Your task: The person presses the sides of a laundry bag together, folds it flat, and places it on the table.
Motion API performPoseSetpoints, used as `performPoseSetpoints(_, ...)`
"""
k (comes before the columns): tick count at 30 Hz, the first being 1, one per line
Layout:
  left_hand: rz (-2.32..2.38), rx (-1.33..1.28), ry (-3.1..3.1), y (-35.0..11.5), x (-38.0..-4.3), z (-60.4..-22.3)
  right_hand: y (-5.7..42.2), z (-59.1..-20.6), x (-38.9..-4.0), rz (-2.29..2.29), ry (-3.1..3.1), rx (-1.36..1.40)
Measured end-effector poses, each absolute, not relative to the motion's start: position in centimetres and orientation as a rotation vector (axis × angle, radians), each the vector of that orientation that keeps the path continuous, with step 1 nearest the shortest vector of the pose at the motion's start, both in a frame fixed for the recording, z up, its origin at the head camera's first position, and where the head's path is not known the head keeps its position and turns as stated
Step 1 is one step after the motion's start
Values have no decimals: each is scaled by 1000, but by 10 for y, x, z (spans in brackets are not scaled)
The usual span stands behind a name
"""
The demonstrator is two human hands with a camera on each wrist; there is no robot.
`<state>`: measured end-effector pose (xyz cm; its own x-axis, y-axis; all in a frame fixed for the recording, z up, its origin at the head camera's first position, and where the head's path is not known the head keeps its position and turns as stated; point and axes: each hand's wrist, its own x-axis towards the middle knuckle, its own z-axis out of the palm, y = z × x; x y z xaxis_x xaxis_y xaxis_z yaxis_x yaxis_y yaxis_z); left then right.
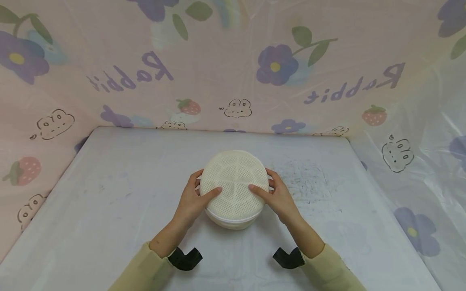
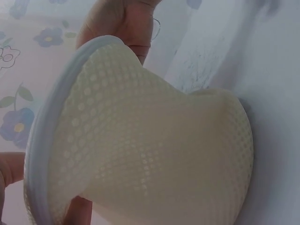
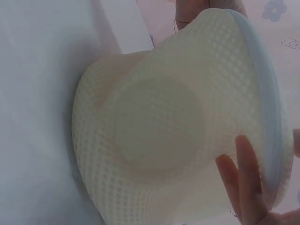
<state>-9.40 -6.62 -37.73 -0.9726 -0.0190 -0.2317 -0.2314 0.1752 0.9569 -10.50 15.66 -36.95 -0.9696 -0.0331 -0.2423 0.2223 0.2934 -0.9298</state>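
A round cream mesh laundry bag [image 1: 234, 182] with a white band round its top edge stands on the table, its lid facing up. My left hand [image 1: 194, 198] grips its left side, thumb on the lid and fingers round the edge. On the opposite side my right hand [image 1: 280, 198] holds it the same way. From the left wrist, the bag's mesh wall [image 2: 154, 140] looks creased and dented inward below the band. Through the mesh in the right wrist view a round disc-like outline [image 3: 159, 124] shows; what it is I cannot tell.
The white-covered table [image 1: 145, 161] has dark scuff marks right of the bag. Patterned sheeting [image 1: 218, 60] with flowers and rabbits hangs at the back and both sides. Black curved pieces [image 1: 187, 259] stick out by both sleeve cuffs.
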Motion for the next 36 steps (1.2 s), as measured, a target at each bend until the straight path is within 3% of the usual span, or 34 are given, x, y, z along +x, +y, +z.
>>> performPoseSetpoints(18, 1722, -157, 2528, -68, -96, -389, 158, -380, -106, -1619, 2493, 73)
performPoseSetpoints(28, 1191, 582, 3168, -66, -86, -394, 154, -385, -96, -1113, 3151, -700)
performPoseSetpoints(32, 998, 716, 3213, -63, -84, -392, 151, -386, -96, -950, 3204, -946)
performPoseSetpoints(36, 813, 771, 3203, -60, -82, -391, 150, -388, -95, -813, 3203, -1019)
